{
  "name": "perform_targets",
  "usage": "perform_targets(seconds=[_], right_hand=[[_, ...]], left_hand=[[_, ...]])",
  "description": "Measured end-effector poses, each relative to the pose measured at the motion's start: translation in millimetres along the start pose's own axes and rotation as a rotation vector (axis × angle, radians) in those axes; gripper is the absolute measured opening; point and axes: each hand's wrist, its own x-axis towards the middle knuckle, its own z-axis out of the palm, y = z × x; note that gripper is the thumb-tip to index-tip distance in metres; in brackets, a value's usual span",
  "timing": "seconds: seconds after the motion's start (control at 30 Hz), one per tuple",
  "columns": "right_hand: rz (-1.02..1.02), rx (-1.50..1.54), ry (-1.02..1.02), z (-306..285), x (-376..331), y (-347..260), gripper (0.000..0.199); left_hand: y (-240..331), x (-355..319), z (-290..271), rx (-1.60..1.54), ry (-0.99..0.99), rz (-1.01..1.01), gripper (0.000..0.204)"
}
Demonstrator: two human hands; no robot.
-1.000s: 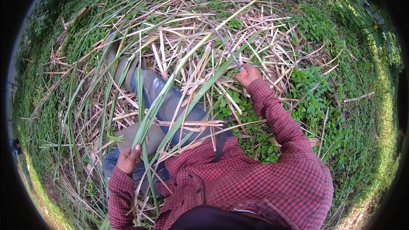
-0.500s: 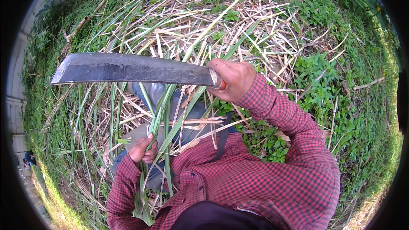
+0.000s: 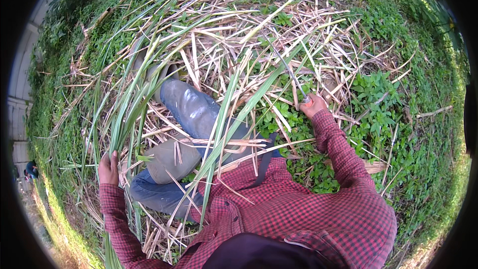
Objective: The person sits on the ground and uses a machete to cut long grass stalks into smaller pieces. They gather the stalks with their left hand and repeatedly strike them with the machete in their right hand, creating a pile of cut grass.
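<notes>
We're holding the machete (image 3: 290, 73) in a closed right hand (image 3: 313, 106), and green leaves (image 3: 127, 119), fanning ahead, in a curled left hand (image 3: 108, 168); a badly aimed swing could be catching our boots (image 3: 186, 104) between the grips.

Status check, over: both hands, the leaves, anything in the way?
Left hand closed on green leaves. Right hand gripping a blade, seen edge-on, pointing away from the body. Dry strips lying across the legs.
</notes>
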Motion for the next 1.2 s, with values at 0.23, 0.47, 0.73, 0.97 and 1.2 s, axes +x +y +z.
perform_targets(seconds=[0.23, 0.47, 0.73, 0.97, 1.2], right_hand=[[0.258, 0.105, 0.234, 12.1, -13.3, -11.2, 0.043], [0.364, -0.159, 0.166, 37.9, -15.8, 24.6, 0.063], [0.345, -0.073, 0.168, 41.2, -16.2, 16.6, 0.064], [0.326, -0.056, 0.156, 45.5, -10.3, 25.7, 0.064], [0.322, -0.059, 0.179, 51.8, -11.7, 38.9, 0.071]], left_hand=[[-234.8, -45.5, -40.3, 0.593, 0.179, -0.594, 0.052], [-252.0, -59.0, -31.6, 0.669, -0.206, -0.93, 0.064], [-9.2, 128.0, 10.4, 0.301, 0.201, 0.092, 0.059], [197.5, 270.4, 111.3, 0.161, 0.116, 0.474, 0.089], [226.1, 320.2, 180.4, 0.371, -0.176, 0.348, 0.096]])
